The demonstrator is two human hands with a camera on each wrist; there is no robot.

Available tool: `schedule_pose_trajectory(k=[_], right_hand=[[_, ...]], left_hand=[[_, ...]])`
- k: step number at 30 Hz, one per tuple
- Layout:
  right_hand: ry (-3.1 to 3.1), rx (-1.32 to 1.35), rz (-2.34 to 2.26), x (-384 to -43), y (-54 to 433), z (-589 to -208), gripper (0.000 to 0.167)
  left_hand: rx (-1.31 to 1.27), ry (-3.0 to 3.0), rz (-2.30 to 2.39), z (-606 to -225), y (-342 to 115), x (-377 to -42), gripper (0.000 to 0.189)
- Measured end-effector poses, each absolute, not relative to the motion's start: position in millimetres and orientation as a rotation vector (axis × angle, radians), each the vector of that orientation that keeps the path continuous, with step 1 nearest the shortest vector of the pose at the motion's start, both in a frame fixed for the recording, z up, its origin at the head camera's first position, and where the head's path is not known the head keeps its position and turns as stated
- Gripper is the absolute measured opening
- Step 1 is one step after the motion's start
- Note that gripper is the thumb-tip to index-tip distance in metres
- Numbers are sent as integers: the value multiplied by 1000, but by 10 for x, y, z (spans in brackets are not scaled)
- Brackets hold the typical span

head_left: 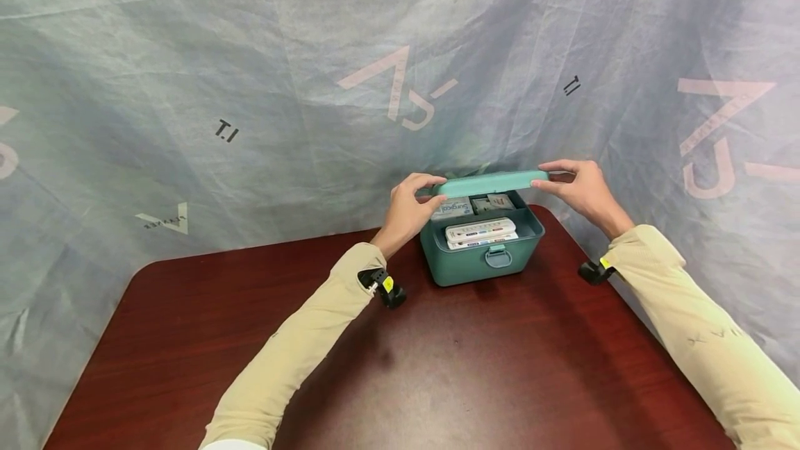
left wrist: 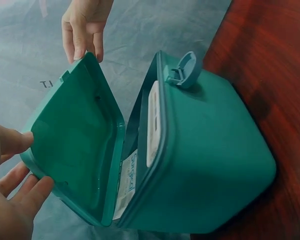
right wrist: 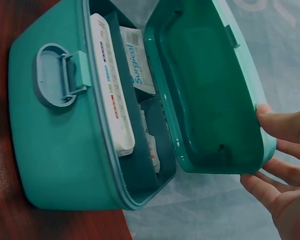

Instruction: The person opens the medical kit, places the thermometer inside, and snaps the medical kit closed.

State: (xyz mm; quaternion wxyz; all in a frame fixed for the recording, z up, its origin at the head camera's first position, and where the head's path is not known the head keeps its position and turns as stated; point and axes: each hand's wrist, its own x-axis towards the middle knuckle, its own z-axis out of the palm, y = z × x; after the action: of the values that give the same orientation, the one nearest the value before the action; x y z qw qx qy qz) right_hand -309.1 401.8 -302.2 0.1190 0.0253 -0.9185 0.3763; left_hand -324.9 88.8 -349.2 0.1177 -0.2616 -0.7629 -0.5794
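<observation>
A teal storage box (head_left: pixel 465 266) stands near the table's far right corner, its hinged lid (head_left: pixel 490 182) raised at a slant. My left hand (head_left: pixel 409 210) pinches the lid's left end between thumb and fingers. At the opposite end, my right hand (head_left: pixel 581 189) grips the lid the same way, its thumb (right wrist: pixel 280 123) on the edge. Below the lid the front latch (right wrist: pixel 55 75) hangs on the box wall. Inside lie a white, rounded flat case (right wrist: pixel 110 85) in the front compartment and a packet marked "Surgical" (right wrist: pixel 137 62) behind a divider, beside small packets (right wrist: pixel 151 150).
The box stands on a dark red wooden table (head_left: pixel 250 311), whose surface stretches left and toward me. A grey printed cloth (head_left: pixel 281 89) hangs close behind the box and along the right side. Black wrist straps with cameras (head_left: pixel 389 289) sit on both sleeves.
</observation>
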Motion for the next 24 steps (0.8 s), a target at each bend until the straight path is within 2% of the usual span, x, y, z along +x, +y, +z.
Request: schedule_pose_trajectory(k=[24], right_hand=[[-2687,51,1078,-2945,3980,-3222,51]], left_hand=[[-841,-2222,-1616,-3781,895,-3134,28]])
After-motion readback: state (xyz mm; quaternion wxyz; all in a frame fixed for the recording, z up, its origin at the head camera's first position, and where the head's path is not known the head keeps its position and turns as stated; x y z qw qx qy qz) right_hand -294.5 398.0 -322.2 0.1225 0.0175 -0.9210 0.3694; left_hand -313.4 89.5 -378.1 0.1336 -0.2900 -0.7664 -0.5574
